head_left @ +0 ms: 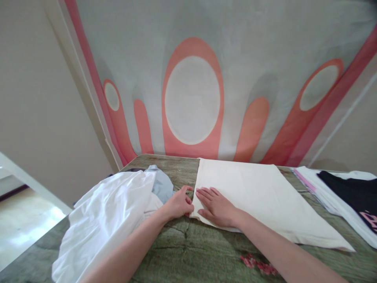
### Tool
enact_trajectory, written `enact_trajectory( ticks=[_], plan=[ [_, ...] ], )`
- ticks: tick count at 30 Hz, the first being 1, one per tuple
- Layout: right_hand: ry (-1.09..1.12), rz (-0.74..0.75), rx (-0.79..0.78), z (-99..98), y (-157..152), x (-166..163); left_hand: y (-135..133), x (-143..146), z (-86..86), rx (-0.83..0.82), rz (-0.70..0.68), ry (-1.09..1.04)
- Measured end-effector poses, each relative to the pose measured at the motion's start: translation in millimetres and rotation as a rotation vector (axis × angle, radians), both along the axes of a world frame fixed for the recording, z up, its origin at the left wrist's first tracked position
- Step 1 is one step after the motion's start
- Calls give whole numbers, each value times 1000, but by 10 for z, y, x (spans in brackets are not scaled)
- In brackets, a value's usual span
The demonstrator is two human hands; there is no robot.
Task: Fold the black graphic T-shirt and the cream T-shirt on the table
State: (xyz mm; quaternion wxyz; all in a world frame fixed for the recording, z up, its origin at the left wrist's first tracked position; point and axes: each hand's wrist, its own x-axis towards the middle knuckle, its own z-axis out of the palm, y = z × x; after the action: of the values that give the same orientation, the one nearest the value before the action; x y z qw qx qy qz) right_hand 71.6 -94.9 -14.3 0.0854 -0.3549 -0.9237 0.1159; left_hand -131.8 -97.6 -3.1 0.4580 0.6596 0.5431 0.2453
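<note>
A cream cloth (250, 192) lies flat and smooth on the table, its left edge straight; I cannot tell what kind of article it is. At the near left corner of this cloth, my left hand (178, 203) has its fingers curled in, with thumb and fingertips at the edge. My right hand (216, 207) rests palm down on the cloth just beside it, fingers stretched out. A crumpled white garment (107, 220) lies to the left, partly behind my left forearm.
Light blue fabric (160, 181) shows behind the white garment. Folded clothes, including a black garment with pink print (347, 196), lie at the right. The table (176, 251) has a wood-grain covering with red flowers. Behind it hangs a patterned backdrop (193, 98).
</note>
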Motion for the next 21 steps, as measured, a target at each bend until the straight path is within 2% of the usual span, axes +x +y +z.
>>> enact_trajectory(
  ticks=[7,10,14,17,21],
  plan=[
    [2,9,2,26,-11,-1,-24,-22,108,-144,-74,-58],
    [4,15,15,33,-18,3,-23,-34,125,-121,-89,-83],
    [0,22,33,24,-12,9,-38,-58,172,-71,-73,1],
    [-3,18,42,-4,0,4,-64,-51,240,34,-78,170],
    [3,-12,57,-38,-4,-19,-88,129,285,385,-104,298]
  ],
)
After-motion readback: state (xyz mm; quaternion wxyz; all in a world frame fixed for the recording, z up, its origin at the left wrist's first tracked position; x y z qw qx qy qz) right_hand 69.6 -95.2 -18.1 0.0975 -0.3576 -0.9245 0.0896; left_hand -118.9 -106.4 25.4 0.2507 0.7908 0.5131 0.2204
